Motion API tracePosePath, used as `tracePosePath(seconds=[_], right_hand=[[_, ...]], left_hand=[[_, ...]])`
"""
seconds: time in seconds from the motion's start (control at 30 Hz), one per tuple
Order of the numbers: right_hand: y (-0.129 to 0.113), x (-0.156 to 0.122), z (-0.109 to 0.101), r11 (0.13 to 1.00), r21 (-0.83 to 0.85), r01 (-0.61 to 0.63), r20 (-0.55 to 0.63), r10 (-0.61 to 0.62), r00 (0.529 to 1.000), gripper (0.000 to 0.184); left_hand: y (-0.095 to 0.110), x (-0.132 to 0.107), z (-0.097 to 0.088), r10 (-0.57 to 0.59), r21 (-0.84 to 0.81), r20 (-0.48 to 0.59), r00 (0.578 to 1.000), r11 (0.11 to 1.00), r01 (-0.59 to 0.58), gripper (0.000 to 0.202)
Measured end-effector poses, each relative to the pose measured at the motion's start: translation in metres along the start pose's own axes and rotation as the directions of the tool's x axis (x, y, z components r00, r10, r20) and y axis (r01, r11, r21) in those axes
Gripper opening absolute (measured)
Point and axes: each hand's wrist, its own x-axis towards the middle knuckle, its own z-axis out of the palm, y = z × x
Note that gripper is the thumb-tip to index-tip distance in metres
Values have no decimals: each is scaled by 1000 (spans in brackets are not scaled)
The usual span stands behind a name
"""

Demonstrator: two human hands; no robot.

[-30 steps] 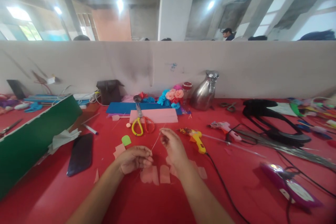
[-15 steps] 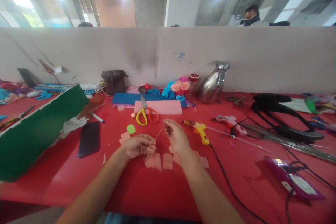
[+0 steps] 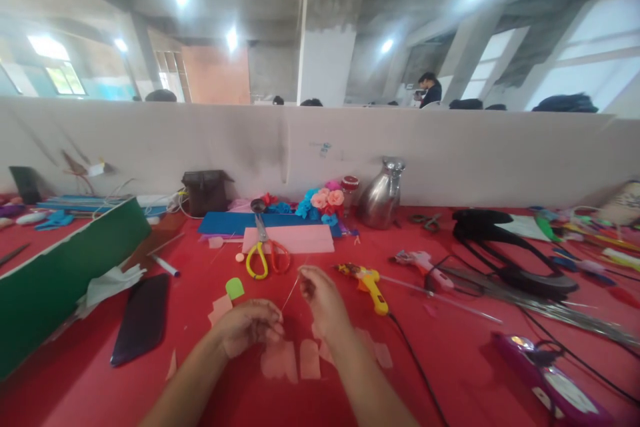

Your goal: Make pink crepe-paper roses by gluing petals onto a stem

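Note:
A thin, straight wire (image 3: 291, 292) runs slantwise between my hands above the red table. My left hand (image 3: 251, 327) pinches its lower end with curled fingers. At the upper end, the fingertips of my right hand (image 3: 323, 299) are closed on it. Beneath the hands lie several pink paper petals (image 3: 310, 359), partly covered by my right wrist. A green rounded piece (image 3: 234, 288) rests beside more pink paper (image 3: 220, 309), just beyond my left hand. Scissors (image 3: 260, 247) with one yellow and one red handle lie past my hands, on a pink sheet (image 3: 305, 239).
Right of my hands are a yellow glue gun (image 3: 373, 288), a pink glue gun (image 3: 425, 267) and a purple power strip (image 3: 550, 373). A phone (image 3: 141, 320) and a green board (image 3: 65, 280) stand left. Paper flowers (image 3: 325, 200) and a metal jug (image 3: 384, 193) are behind.
The head view has tilted up and turned slightly right, so the table sits lower and further left. Both hands keep hold of the wire in nearly the same pose.

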Motion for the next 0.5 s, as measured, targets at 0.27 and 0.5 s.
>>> tracePosePath(seconds=[0.27,0.5], right_hand=[[0,-3,3,1000,6,-4,2,4,1000,11],[3,-2,3,1000,-11,18,2,-18,1000,13]], left_hand=[[1,-2,1,24,93,28,999,995,-27,9],[4,-6,1,66,147,46,997,986,-72,11]])
